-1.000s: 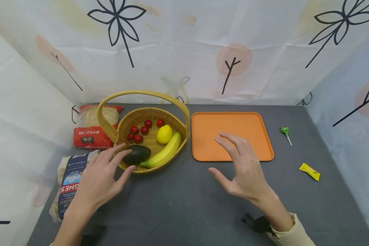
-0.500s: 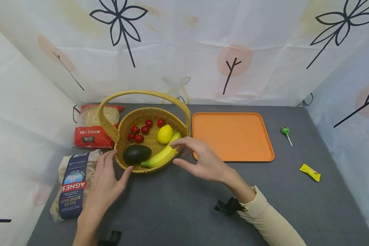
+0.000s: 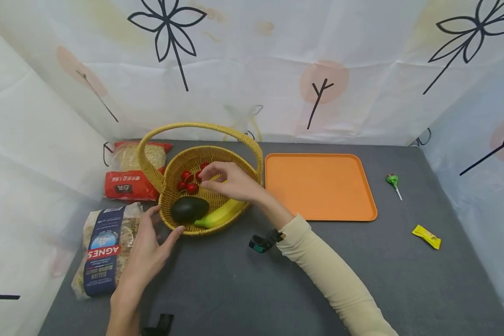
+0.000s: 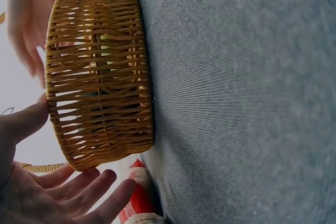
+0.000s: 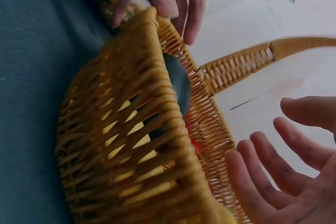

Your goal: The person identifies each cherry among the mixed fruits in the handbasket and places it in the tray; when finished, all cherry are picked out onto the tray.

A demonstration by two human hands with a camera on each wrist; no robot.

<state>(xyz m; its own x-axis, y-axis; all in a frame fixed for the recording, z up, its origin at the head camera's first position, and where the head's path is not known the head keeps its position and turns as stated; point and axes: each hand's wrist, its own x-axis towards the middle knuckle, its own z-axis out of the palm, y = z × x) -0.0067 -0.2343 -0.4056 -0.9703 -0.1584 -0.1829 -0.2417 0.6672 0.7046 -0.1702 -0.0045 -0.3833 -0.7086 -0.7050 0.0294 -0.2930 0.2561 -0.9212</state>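
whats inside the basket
Inside the basket are an avocado, a banana and several red cherries. In the head view, the right hand hides the banana's far end and whatever else lies beneath the hand.

From here I see a rough woven basket (image 3: 193, 157), glossy cherries (image 3: 192, 188) inside it, a smooth plastic-looking tray (image 3: 323, 186) right of it.

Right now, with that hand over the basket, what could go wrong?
The right hand hovers near the cherries; they're small and round, so one might slip and roll. The left hand touches the rim of the basket, so a hard push could perhaps tip it.
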